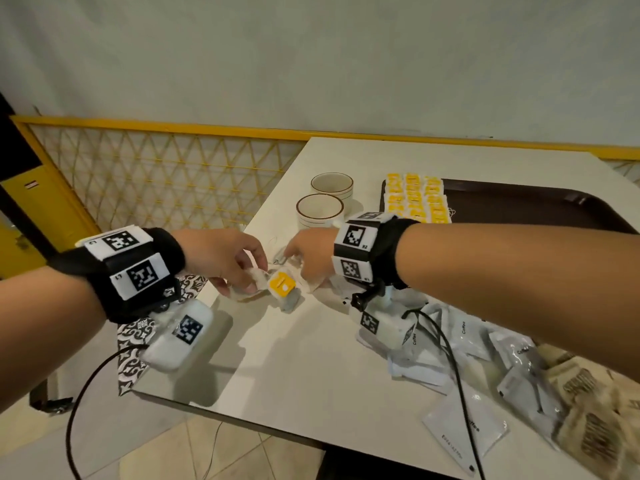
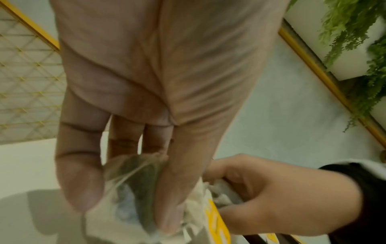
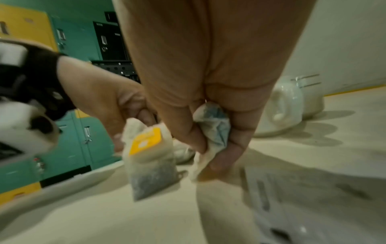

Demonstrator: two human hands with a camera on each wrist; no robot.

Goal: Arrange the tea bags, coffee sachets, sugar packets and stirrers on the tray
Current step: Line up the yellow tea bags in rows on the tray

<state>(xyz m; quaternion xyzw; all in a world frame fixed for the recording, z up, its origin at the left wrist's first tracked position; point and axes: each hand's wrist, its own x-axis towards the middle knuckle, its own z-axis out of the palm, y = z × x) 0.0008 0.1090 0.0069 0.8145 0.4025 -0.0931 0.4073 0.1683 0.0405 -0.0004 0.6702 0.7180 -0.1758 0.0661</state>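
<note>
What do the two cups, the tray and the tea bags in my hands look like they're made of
The two cups look like glazed ceramic: cream, glossy, with a brown rim line. The tray seems to be dark brown plastic with a smooth moulded lip, though that is uncertain. The tea bags look like thin porous filter paper, dark leaves showing through, with a yellow paper tag. Each hand, left hand and right hand, pinches one.
</note>
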